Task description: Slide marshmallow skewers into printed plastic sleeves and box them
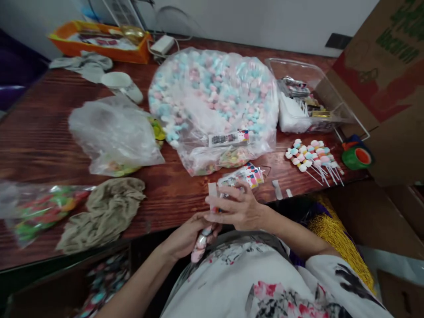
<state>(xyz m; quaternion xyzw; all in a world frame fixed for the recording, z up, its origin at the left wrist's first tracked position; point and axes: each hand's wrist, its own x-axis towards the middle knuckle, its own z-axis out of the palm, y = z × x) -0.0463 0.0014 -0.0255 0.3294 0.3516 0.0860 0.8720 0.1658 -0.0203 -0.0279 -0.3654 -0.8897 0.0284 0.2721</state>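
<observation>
Low over my lap, at the table's front edge, my left hand (pixel 187 236) is closed around a marshmallow skewer (pixel 198 248), its pink and white pieces pointing down toward me. My right hand (pixel 240 207) is curled over the skewer's upper end, fingers wrapped across a printed wrapper with a pale strip (pixel 212 190) sticking up. The fingers hide most of the wrapper. Just beyond them lies a fan of printed labels (pixel 253 174). Bare marshmallow skewers (pixel 311 154) with white sticks lie in a pile to the right.
A large clear bag of pastel marshmallows (pixel 212 88) fills the table's middle. To its right are a clear plastic bin (pixel 298 64), tape rolls (pixel 356 157) and a cardboard box (pixel 380 88). At left are candy bags (pixel 112 132), a cloth (pixel 106 210), a cup (pixel 121 84) and an orange tray (pixel 99 52).
</observation>
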